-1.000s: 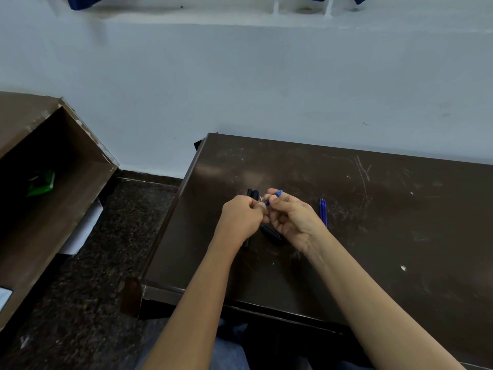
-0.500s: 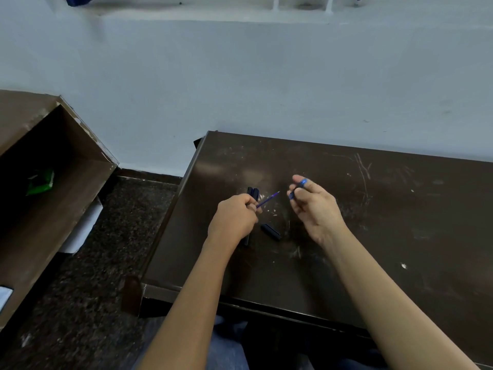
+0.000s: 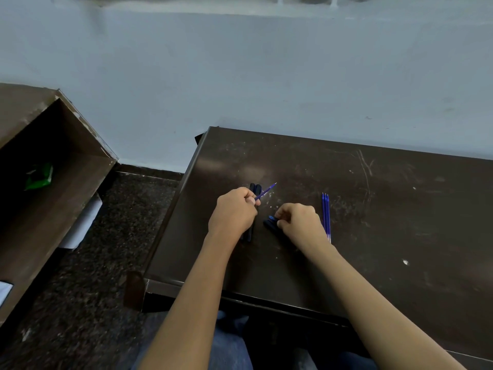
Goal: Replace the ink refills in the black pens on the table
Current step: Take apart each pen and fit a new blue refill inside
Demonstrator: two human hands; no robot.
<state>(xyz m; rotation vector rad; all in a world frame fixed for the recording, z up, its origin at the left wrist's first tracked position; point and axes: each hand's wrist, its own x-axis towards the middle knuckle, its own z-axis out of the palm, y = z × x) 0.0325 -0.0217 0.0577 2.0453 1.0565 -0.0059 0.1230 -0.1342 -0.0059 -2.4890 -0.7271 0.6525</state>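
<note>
A person seated at a scratched dark table (image 3: 386,236) works on a set of pens. The left hand (image 3: 234,213) is curled into a fist and pinches a blue refill (image 3: 266,191) between thumb and forefinger, its tip angled up and to the right above the tabletop. Beneath that hand lie black pens (image 3: 255,188), side by side and pointing away from the person (only their ends show past the knuckles). Just to the right, the right hand (image 3: 301,224) bends its fingers down onto a short black pen piece (image 3: 269,224) with a blue end, pinching it against the table. Three spare refills (image 3: 326,209) lie together beside the right wrist. An open brown cabinet (image 3: 66,182) holding a green packet (image 3: 39,177) stands at far left.
</note>
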